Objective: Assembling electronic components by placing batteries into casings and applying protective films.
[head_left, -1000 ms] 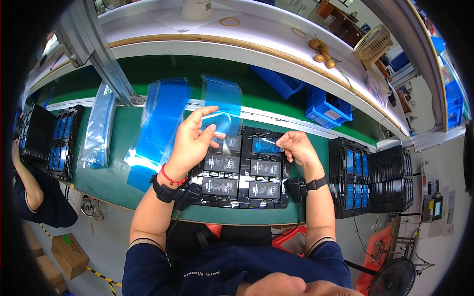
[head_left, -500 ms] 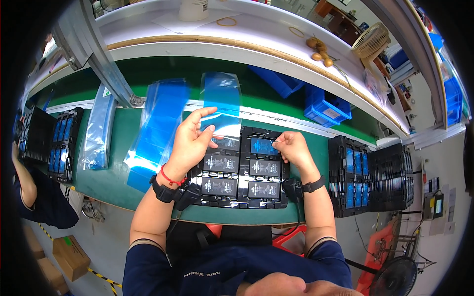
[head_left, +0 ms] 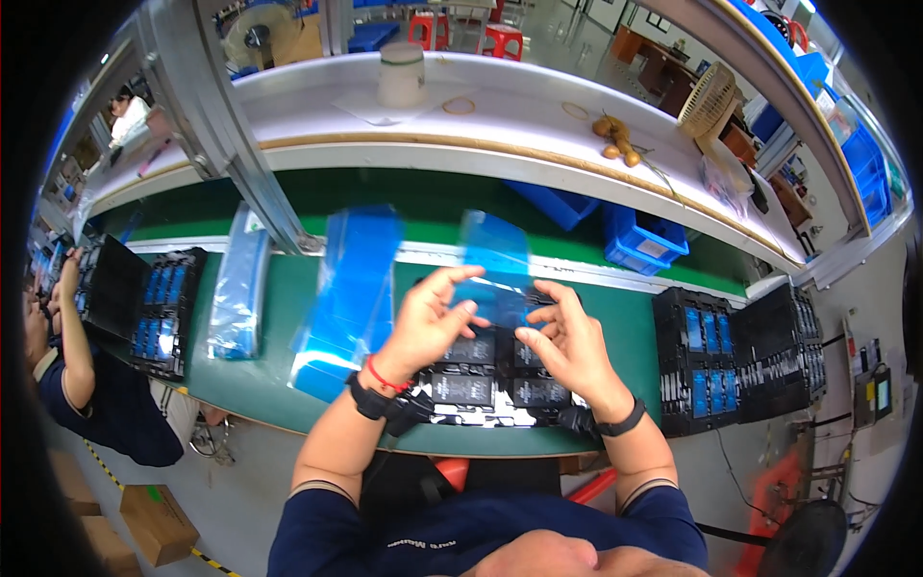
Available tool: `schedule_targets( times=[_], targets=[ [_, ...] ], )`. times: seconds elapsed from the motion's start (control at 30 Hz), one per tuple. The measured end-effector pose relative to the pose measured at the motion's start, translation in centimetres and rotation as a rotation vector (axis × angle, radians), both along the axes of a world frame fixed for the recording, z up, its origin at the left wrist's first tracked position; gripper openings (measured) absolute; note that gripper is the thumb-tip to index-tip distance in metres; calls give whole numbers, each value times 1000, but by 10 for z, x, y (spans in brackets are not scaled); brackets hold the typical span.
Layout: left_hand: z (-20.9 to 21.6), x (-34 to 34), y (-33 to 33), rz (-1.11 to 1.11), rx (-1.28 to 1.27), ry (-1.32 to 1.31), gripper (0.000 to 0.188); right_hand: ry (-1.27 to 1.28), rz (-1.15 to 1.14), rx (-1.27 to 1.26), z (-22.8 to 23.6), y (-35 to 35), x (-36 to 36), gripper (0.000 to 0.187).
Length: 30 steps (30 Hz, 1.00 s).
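Note:
A strip of clear blue plastic film (head_left: 496, 248) is held up above a black tray (head_left: 444, 419), its near part between my hands. My left hand (head_left: 431, 322) has its bent fingers at the film's left edge. At the right edge is my right hand (head_left: 577, 351), thumb and fingers curved around the film's near corner. Under them the tray holds several flat, dark battery packs (head_left: 463, 389) in its pockets. My hands and the film hide its far part. Dark bands with small black devices sit on both wrists.
Left of the tray lie blue film strips (head_left: 351, 279) and a clear plastic bag (head_left: 240, 298). Stacked black trays (head_left: 697, 361) stand right. Behind are a blue bin (head_left: 639, 240) and a raised shelf (head_left: 500, 130). A co-worker (head_left: 106, 385) works at the far left.
My right hand has left the blue-faced battery pack in the tray and come up to the film. The left hand and film have shifted right over the tray. The view has also shifted.

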<state>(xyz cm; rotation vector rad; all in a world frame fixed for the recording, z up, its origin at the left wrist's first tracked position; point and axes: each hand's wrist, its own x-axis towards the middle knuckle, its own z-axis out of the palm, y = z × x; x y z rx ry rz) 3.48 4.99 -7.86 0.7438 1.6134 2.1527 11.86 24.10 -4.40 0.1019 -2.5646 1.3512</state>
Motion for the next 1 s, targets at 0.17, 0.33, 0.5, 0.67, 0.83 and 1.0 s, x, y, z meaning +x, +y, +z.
schedule_targets(
  times=[0.17,0.33,0.5,0.67,0.83,1.0],
  targets=[
    [8,15,6,-189,58,85,70,226,-76,-42,-15,-3,12,31],
    [8,15,-3,-350,13,44,88,214,-74,-166,-14,-6,37,14],
    [9,15,-2,-399,-228,359,29,232,-114,-239,-26,-10,61,14],
    [-2,18,6,-356,-232,493,17,277,-216,-215,-43,-12,72,17],
    [-9,18,8,-323,-265,530,15,297,-216,-264,-52,-11,72,17],
    [-12,15,8,-295,-270,542,16,319,-207,-248,-54,-8,70,16]
  ],
)
